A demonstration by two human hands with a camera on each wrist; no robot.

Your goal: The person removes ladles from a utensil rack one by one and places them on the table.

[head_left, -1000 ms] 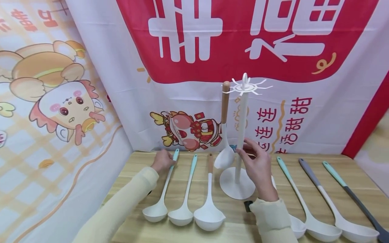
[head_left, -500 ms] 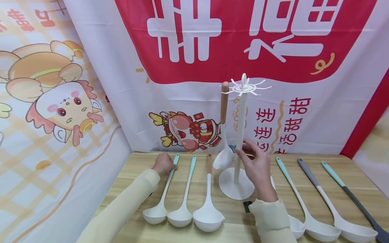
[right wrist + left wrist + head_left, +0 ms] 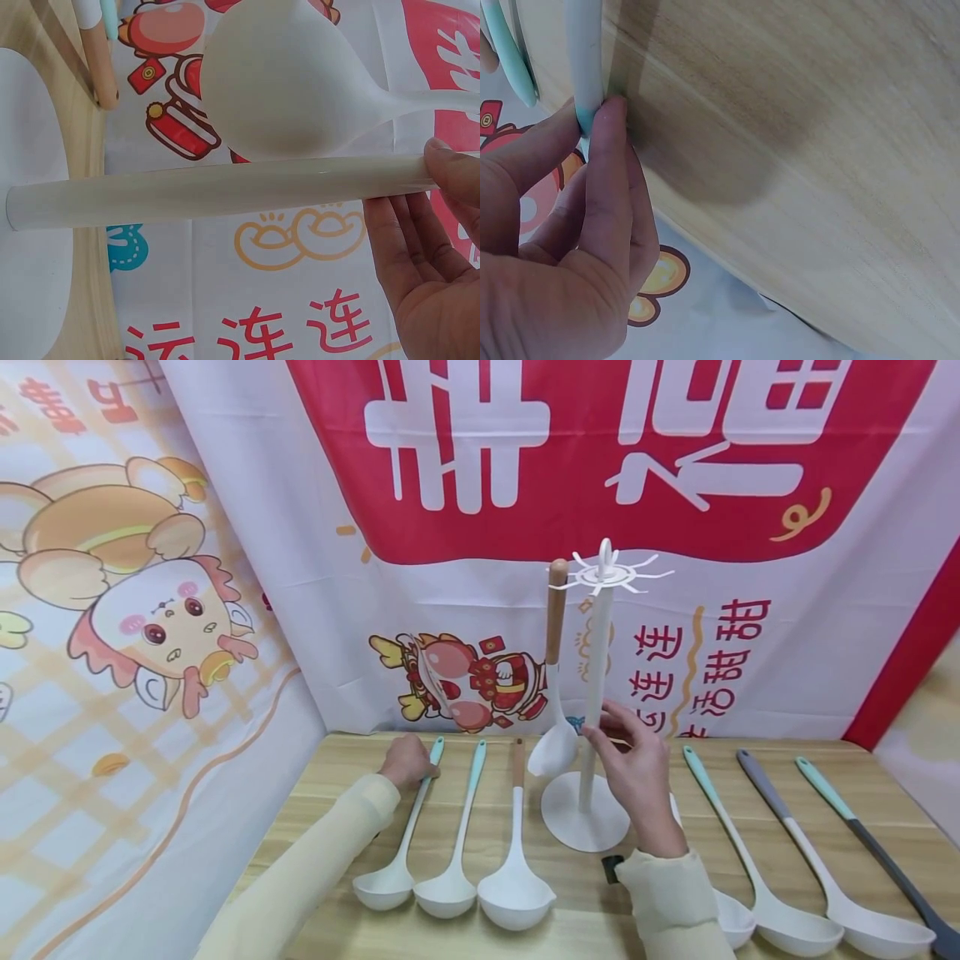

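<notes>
In the head view, my left hand point(image 3: 407, 762) pinches the mint handle of the leftmost white ladle point(image 3: 384, 888) between thumb and fingers. The left wrist view shows the ladle's white shaft point(image 3: 585, 52) rising from those fingertips, with most of the mint part hidden. My right hand point(image 3: 633, 768) holds the upright pole of a white utensil stand point(image 3: 596, 681), thumb on one side and fingers on the other. From a hook on the stand's left hangs a wooden-handled white ladle point(image 3: 555, 618). Its bowl point(image 3: 277, 82) is close beside the pole in the right wrist view.
Right of the held ladle lie another mint-handled ladle point(image 3: 447, 897) and a brown-handled one point(image 3: 516, 900). On the right lie several more, including a grey-handled ladle point(image 3: 873, 927) and a dark-shafted utensil point(image 3: 888, 860). A printed cloth point(image 3: 450, 602) hangs behind the wooden table point(image 3: 330, 827).
The left hand and the handle end of its ladle have come slightly down toward the table's near side. The right hand stays on the pole.
</notes>
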